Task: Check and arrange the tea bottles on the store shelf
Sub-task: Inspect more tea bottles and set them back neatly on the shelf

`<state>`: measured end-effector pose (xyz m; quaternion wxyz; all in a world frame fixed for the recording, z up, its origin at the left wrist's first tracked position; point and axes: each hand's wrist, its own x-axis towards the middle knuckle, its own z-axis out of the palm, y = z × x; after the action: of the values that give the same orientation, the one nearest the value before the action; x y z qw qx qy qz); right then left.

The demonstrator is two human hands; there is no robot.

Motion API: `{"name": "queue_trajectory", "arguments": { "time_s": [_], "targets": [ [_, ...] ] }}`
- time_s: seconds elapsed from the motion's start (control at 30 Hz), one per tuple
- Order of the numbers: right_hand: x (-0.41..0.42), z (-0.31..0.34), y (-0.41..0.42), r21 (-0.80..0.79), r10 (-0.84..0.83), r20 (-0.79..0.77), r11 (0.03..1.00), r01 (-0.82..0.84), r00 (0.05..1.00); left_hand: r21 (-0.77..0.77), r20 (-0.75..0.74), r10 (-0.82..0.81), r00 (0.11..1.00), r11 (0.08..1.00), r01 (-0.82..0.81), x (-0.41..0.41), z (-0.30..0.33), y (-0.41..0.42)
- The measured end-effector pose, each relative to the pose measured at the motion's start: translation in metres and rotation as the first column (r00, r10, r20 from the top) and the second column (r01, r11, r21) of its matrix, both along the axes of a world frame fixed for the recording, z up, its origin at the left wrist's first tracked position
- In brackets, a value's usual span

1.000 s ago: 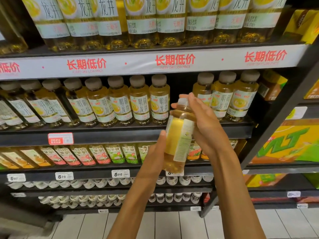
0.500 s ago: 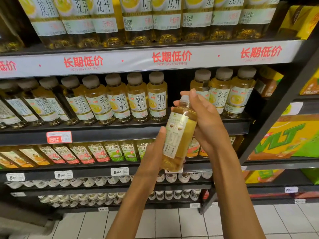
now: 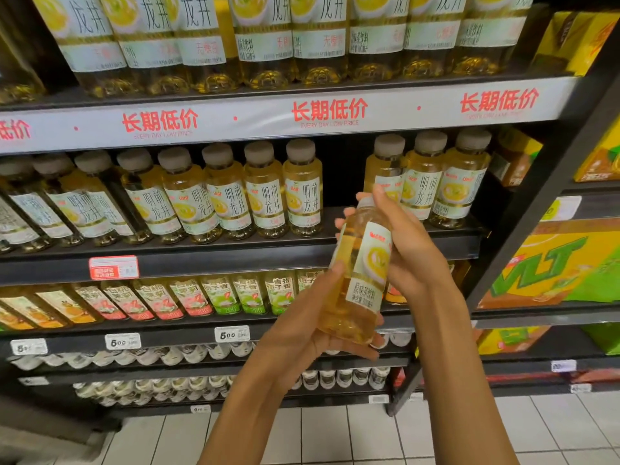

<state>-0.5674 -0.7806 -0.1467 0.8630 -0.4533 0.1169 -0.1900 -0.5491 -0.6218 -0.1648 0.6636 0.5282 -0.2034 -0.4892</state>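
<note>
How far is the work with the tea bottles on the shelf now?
Done: most of the middle shelf row stands upright with labels facing out. In hand: one tea bottle, tilted, held by the left hand at its base and the right hand near its cap. Left: it probably belongs in the gap in the row.

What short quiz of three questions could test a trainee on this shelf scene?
1. True or false: both hands hold the tea bottle.
2. Where is the gap in the row of small tea bottles?
A. left end
B. right of the middle
3. Which hand supports the bottle's base?

Key: 1 true. 2 B. 3 the left hand; the right hand holds the upper part.
</note>
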Motion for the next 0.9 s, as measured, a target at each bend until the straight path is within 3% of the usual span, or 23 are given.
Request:
{"name": "queue_trajectory", "arguments": {
  "time_s": [0.17,0.27,0.37,0.43,0.57,0.7,0.8,0.9],
  "targets": [
    [-0.002,-0.011,0.004,0.162,0.176,-0.097,0.974,-0.159,0.980,-0.258,-0.405,-0.174,0.898,0.964,0.070,-0.005,0.006,0.002],
    [-0.006,-0.021,0.010,0.218,0.286,-0.165,0.944,-0.248,0.944,-0.330,-0.417,-0.194,0.888,0.943,0.051,-0.005,0.008,-0.001],
    [-0.005,-0.019,0.010,0.207,0.263,-0.204,0.953,-0.221,0.943,-0.321,-0.399,-0.200,0.895,0.945,0.068,-0.005,0.005,0.001],
    [-0.003,-0.014,0.007,0.160,0.171,-0.195,0.977,-0.141,0.966,-0.274,-0.355,-0.192,0.915,0.957,0.094,-0.004,0.002,0.004],
    [-0.005,-0.011,-0.003,-0.032,0.011,-0.001,0.999,-0.011,1.000,-0.066,-0.101,-0.027,0.995,0.998,0.020,-0.002,-0.006,0.002],
    [-0.007,-0.005,0.001,-0.185,-0.040,0.144,0.981,0.067,0.989,-0.061,0.115,0.010,0.993,0.998,-0.003,0.001,-0.008,0.002],
    [-0.012,0.006,0.004,-0.235,-0.100,0.125,0.964,0.127,0.987,-0.062,0.316,0.117,0.941,0.993,-0.103,-0.002,-0.011,-0.004],
    [-0.020,0.014,0.008,-0.394,-0.003,0.099,0.918,0.042,0.995,-0.163,0.363,0.209,0.908,0.974,-0.159,-0.002,-0.014,-0.011]
  ]
}}
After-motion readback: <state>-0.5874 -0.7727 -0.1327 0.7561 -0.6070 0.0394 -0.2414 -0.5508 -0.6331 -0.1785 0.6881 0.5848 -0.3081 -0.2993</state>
